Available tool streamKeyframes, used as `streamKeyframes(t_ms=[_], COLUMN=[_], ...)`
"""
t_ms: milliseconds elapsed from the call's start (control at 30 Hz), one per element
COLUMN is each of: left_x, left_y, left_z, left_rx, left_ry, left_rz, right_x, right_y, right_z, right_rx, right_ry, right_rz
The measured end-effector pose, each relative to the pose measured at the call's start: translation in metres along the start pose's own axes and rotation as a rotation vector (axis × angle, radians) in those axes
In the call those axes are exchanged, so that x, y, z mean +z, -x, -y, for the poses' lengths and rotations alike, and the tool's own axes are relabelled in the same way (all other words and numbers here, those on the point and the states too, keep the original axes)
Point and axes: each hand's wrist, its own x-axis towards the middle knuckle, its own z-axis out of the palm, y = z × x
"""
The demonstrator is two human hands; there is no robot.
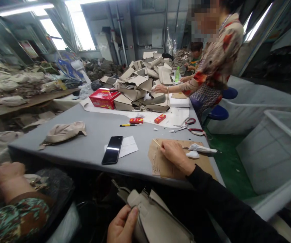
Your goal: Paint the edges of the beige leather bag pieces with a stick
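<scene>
My left hand point(123, 224) grips the edge of a beige handbag point(158, 216) below the front of the table, thumb on top near its strap end. My right hand point(174, 153), in a black sleeve, rests over a piece of brown cardboard point(170, 172) on the table's right corner. Its fingers are closed, and a thin pale stick point(156, 142) sticks out past the fingertips. Just right of that hand lie a white plastic-wrapped tube point(202, 148) and a small white lump point(192, 154).
A phone point(112, 150) lies on white paper on the grey table point(84, 155). Scissors point(186, 125), pliers point(197, 131) and a red box point(104, 98) lie farther back, before a bag pile point(145, 81). A co-worker point(213, 64) stands behind; another's hand point(7, 179) is left.
</scene>
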Motion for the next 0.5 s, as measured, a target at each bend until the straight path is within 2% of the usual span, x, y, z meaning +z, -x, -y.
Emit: streamKeyframes(t_ms=[133, 200, 267, 333, 400, 500], left_x=[0.0, 0.003, 0.006, 0.012, 0.019, 0.031], left_y=[0.0, 0.001, 0.001, -0.001, -0.003, -0.006], left_z=[-0.002, -0.004, -0.007, -0.011, -0.015, -0.019], left_rx=[0.0, -0.02, -0.04, -0.055, -0.057, -0.063], left_ry=[-0.013, -0.006, 0.006, 0.01, 0.007, -0.013], left_rz=[-0.017, -0.005, 0.002, 0.002, -0.013, -0.007], right_x=[-0.022, -0.035, -0.05, -0.063, -0.071, -0.067], right_y=[0.01, 0.019, 0.033, 0.049, 0.066, 0.084], right_z=[-0.017, -0.033, -0.051, -0.068, -0.081, -0.094], right_rx=[-0.026, 0.006, 0.052, 0.065, 0.074, 0.151], right_ry=[-0.319, -0.717, -1.176, -1.434, -1.465, -1.332], right_rz=[-0.032, -0.078, -0.176, -0.276, -0.359, -0.48])
